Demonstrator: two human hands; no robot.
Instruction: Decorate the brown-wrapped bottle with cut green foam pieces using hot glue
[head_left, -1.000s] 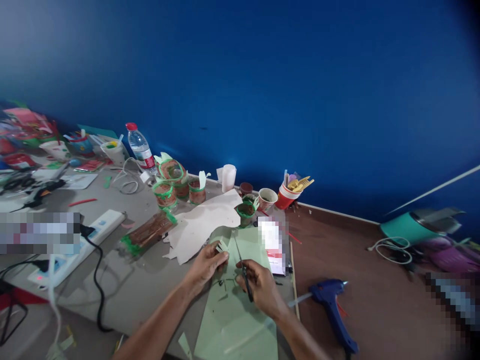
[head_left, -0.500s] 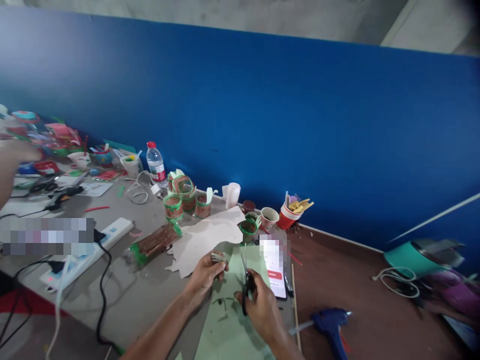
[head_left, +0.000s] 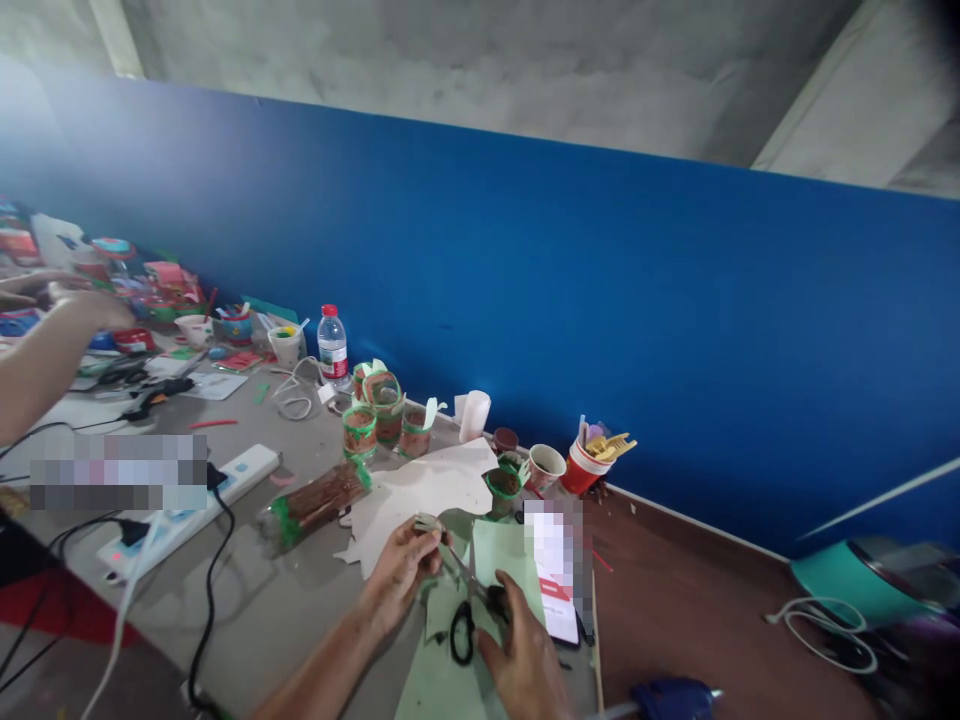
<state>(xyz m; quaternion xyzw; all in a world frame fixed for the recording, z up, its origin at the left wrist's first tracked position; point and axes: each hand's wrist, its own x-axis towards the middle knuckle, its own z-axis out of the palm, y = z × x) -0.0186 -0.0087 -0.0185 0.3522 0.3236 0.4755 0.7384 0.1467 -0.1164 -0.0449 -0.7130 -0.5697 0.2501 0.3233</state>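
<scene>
My left hand, fingers pinched together, holds a small pale green paper cut-out with narrow prongs. Black-handled scissors are in my right hand, their blades pointing up and left at the cut-out. The finger loops stand apart, and the fingers of that hand are spread around them. Below both hands lie light green paper sheets with small dark scraps. A torn white sheet lies just beyond my left hand.
A phone lies right of the green paper, and a blue glue gun sits lower right. Behind are brown-green jars, a paper cup and a water bottle. Left are a power strip and another person's arm.
The view has tilted upward. The scissors have swung left toward the cut-out, and their loops have spread apart. Another person's arm has come in at the left.
</scene>
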